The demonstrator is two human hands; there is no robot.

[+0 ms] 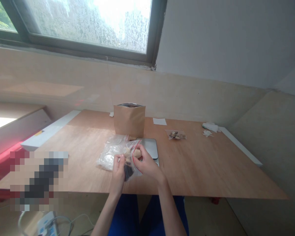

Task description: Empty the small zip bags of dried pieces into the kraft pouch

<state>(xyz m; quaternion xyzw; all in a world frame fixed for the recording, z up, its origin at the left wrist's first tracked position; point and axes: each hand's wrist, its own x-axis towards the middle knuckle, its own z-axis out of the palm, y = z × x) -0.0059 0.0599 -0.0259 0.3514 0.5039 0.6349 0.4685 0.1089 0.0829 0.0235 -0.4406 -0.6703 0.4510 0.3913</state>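
Observation:
A clear zip-lock bag (pixel 130 170) with a red seal line is held up over the table's near side. Tan pieces (pixel 127 156) and a dark mass lie inside it. My left hand (pixel 118 165) is closed on the bag's left side, pinching the plastic. At the bag's red-edged mouth, my right hand (pixel 147 161) is closed, with a pale tan lump (pixel 137 153) between thumb and fingers. Just behind the hands rests a silver flat-topped scale (pixel 151 147), partly covered. A pile of clear plastic bags (pixel 109 154) lies to the left.
A brown paper pouch (pixel 129 121) stands with its top open behind the scale. Further right are a white paper (pixel 159 121), a filled small clear bag (pixel 176 134) and some white scraps (pixel 207 133). The wooden table's (pixel 211 164) front edge is near my legs.

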